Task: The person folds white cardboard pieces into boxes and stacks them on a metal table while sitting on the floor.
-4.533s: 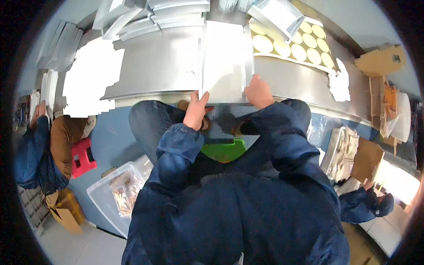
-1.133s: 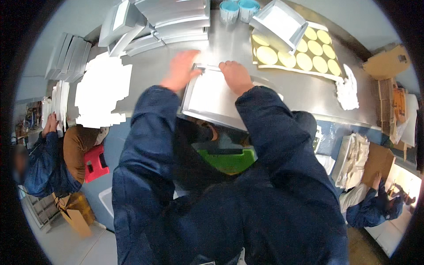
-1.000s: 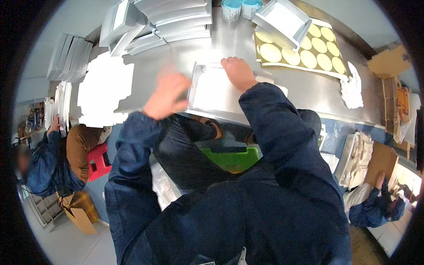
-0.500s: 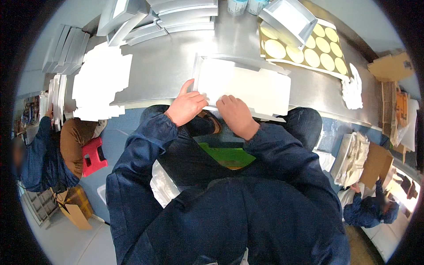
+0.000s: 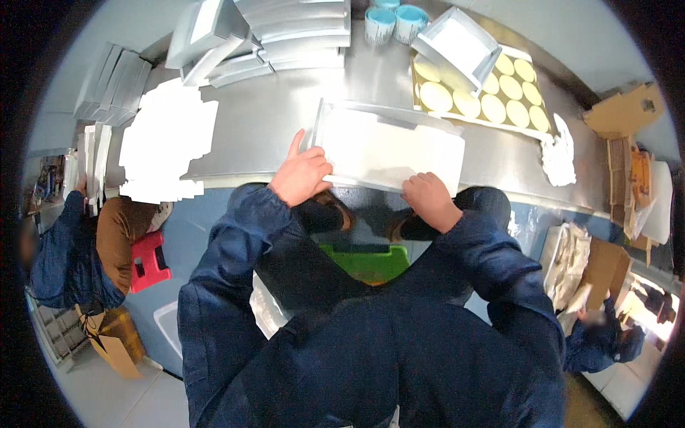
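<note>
Since half a second ago both hands have stayed at the near edge of the flat white carton [image 5: 389, 148], which has shifted only slightly on the steel counter [image 5: 271, 121]; it lies in front of me, its near edge at the counter's lip, so I can press it from where I sit. Far left of it stand stacks of flat white cartons [image 5: 285, 28], kept within reach but out of my working patch. On the far right a tan sheet of pale round discs [image 5: 492, 93] carries an open white box [image 5: 457, 46] tilted on its far-left part; I cannot see anything inside that box. Two small blue-rimmed tubs [image 5: 396, 20] stand at the far edge, contents hidden. My left hand [image 5: 303, 175] clamps the carton's near-left corner, forefinger stretched along the side flap. My right hand [image 5: 428, 200] is curled, knuckles up, pinching the near edge further right
</note>
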Demonstrator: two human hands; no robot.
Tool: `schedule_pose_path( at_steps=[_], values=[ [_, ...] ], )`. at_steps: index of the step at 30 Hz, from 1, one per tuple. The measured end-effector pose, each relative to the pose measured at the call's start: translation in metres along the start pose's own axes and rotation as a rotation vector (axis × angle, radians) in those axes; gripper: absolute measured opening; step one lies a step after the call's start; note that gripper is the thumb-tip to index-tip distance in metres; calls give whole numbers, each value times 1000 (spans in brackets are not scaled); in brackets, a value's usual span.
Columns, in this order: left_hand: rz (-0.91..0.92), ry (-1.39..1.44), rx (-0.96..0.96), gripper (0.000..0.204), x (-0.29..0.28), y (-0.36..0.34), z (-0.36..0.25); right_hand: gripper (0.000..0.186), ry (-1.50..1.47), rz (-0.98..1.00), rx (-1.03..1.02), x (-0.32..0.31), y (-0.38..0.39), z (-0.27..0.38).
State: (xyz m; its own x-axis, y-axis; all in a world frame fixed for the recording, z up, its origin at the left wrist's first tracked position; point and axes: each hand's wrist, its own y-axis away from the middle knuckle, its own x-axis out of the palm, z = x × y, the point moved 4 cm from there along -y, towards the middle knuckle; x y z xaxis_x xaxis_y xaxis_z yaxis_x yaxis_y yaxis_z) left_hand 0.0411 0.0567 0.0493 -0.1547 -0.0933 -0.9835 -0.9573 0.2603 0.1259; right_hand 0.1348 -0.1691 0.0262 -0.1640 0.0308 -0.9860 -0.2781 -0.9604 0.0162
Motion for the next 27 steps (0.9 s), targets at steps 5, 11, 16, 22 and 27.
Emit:
schedule_pose_path(
  at_steps=[5,11,16,22,27],
  values=[
    [-444,478,-379,67,1,14,32,21,55,282,65,-25,-27,4],
    [-445,769,-536,41,20,-32,80,33,-254,-72,121,-66,-124,-15],
    [-519,506,-350,31,102,-63,118,21,-217,-357,-142,-19,-209,-37],
    [-366,555,-629,33,82,-40,109,19,-445,59,-212,39,-262,-8],
    [-364,403,-565,30,42,-65,59,16,-66,40,-269,61,-260,-29]
  ],
)
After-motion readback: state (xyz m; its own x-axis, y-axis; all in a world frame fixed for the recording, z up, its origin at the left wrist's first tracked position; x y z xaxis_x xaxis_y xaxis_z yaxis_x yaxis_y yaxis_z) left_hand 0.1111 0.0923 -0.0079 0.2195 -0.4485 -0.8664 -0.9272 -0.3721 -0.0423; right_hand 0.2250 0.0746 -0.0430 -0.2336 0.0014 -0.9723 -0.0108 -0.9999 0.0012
